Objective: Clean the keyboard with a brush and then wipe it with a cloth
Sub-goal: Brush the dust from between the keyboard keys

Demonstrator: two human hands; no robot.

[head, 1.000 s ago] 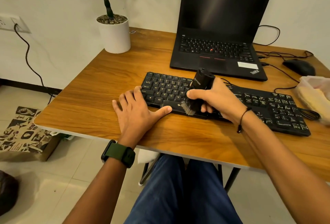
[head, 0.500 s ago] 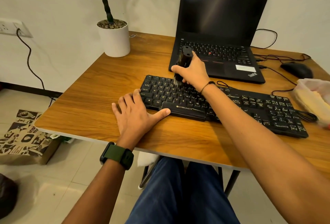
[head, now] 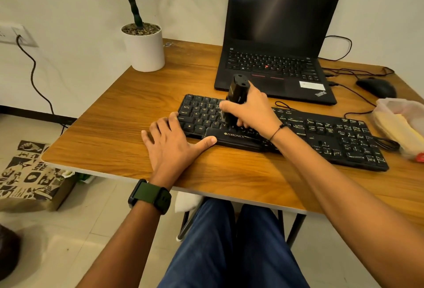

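The left hand (head: 171, 144) lay flat on the table (head: 114, 131), fingers straight, thumb against the front edge of the keyboard (head: 332, 136) at its left end. Just beyond it the right hand (head: 250, 109) gripped the brush (head: 237, 91) upright, fingers curled round its black body, bristles down on the left-hand keys. Farther right, the cloth (head: 399, 127) lay in a bag beside the keyboard's far end.

Wood-grain table (head: 128, 113) with satin sheen, matt black plastic keyboard (head: 344, 140), brush (head: 237, 91) casing probably glossy plastic
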